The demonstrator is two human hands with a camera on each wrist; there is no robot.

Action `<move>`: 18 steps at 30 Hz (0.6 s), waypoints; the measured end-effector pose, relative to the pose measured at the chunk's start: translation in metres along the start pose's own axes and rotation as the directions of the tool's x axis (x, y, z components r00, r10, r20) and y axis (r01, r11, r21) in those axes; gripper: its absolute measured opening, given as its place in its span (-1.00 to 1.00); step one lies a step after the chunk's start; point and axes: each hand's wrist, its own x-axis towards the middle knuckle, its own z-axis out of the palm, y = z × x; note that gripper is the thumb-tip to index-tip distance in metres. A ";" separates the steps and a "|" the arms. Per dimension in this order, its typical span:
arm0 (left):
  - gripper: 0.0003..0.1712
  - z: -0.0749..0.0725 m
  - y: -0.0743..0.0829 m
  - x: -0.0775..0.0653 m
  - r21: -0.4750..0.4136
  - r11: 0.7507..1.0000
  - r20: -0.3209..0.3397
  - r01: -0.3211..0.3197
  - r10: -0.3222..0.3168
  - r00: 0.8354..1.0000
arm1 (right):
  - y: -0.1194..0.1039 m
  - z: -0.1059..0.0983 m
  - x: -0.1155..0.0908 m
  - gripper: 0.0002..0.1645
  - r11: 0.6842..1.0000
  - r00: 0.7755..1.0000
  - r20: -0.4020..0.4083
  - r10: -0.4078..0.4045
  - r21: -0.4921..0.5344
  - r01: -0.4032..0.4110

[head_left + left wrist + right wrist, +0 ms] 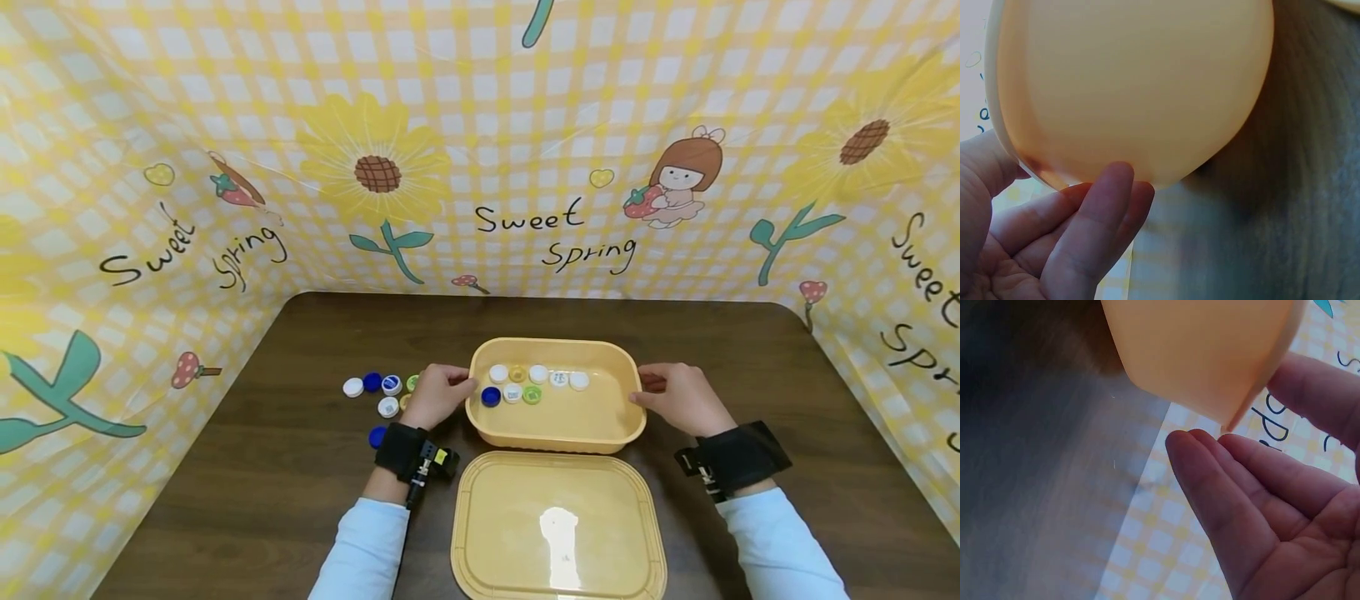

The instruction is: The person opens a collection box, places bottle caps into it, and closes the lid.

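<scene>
A yellow plastic box (pixel 600 412) stands between both hands in the head view. Its floor carries two rows of bottle caps, among them a dark blue cap (pixel 491 396), a green cap (pixel 532 395) and several white caps (pixel 578 381). My left hand (pixel 437 396) pinches the box's left end, thumb at the rim and fingers against the outer wall (pixel 1147 94). At the opposite end my right hand (pixel 684 400) holds the rim, its thumb on top. In the right wrist view, the fingers of that hand (pixel 1229 500) lie under the rim beside the wall (pixel 1204 356).
A flat yellow lid (pixel 502 533) lies on the dark wooden table (pixel 247 467) in front of the box. Left of the left hand are several loose caps, including a white one (pixel 352 387) and a blue one (pixel 377 437). A checked cloth (pixel 480 150) surrounds the table's back and sides.
</scene>
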 end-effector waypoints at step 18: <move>-0.72 0.000 0.002 -0.001 -0.006 1.000 -0.005 0.018 -0.018 1.000 | 0.016 0.010 0.000 -0.52 0.981 0.998 0.027 0.059 0.185 -0.063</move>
